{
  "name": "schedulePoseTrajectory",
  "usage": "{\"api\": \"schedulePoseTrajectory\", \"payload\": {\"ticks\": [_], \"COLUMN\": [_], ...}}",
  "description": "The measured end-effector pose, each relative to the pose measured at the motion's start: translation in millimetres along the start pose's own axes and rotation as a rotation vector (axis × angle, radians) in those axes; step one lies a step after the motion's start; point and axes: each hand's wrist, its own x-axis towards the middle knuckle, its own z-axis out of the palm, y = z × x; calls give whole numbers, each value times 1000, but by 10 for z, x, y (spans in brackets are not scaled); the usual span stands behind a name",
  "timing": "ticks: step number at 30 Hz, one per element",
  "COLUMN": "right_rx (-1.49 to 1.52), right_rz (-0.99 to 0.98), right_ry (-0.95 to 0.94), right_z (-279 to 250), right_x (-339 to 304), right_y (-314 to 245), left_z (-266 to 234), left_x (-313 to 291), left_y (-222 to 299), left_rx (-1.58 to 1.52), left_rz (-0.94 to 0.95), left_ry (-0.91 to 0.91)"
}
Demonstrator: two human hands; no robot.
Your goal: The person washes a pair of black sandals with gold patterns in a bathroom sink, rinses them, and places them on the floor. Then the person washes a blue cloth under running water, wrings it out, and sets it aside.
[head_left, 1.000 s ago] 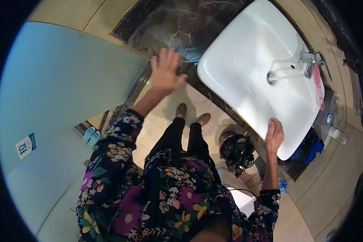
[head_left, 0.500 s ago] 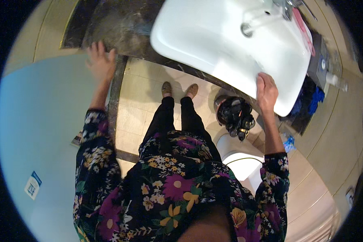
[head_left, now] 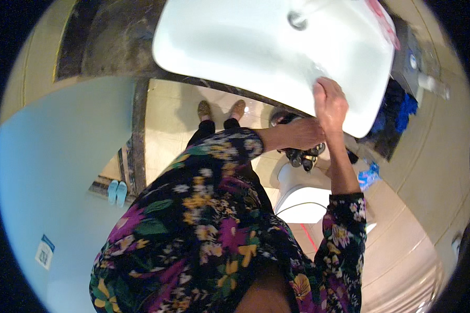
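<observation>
My right hand is over the near right part of the white sink, close to its front rim. Its fingers are bent and together, and the palm side is hidden, so I cannot make out whether anything is in them. My left hand reaches across my body to my right wrist, its curled fingers meeting the wrist from the left. The fingertips are partly hidden there. Beneath both hands, a bundle of shiny black things stands in a round container on the floor.
Dark stone counter borders the sink. On its right are a pink strip, a grey box and blue cloth. A white toilet stands near my right side. A pale blue door and light blue slippers are at left.
My left hand has left the door and counter edge on the left and crossed over to my right wrist. The view has shifted, and the slippers now show.
</observation>
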Motion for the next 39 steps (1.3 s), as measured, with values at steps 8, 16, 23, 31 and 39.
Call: {"api": "schedulePoseTrajectory", "payload": {"ticks": [8,16,23,31,39], "right_rx": [2,24,46,24,28], "right_rz": [-14,-62,-30,-44,-74], "right_ry": [-36,-42,-87,-81,-93], "right_z": [-55,-85,-88,-71,-72], "right_x": [-6,-8,-23,-33,-11], "right_y": [-64,-55,-109,-68,-28], "left_z": [-141,-1012,-1994,-2807,-2750], "left_x": [-213,-1133,-2069,-2696,-1864], "left_y": [-182,-204,-308,-195,-764], "left_rx": [290,523,583,972,716], "left_rz": [34,-102,-355,-714,-639], "left_ry": [-24,-106,-125,159,651]}}
